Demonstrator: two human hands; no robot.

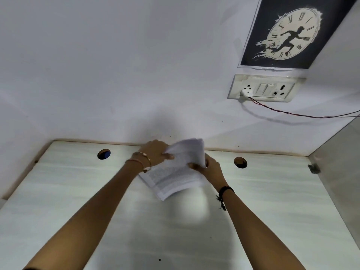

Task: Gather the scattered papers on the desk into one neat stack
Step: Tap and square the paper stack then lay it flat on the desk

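Centre of frame, papers [175,173] bunched in one sheaf, blurred, above the pale bench [272,191] near the back wall [116,75] — your left grip [155,152] curled round their left edge, your right grip [209,169] pinching the right edge.

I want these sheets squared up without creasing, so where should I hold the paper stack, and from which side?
Take the paper stack by its opposite side edges, left hand from the left, right hand from the right. Its sheets are fanned at the far end, so opposed side grips should let you tap them level on the desk.
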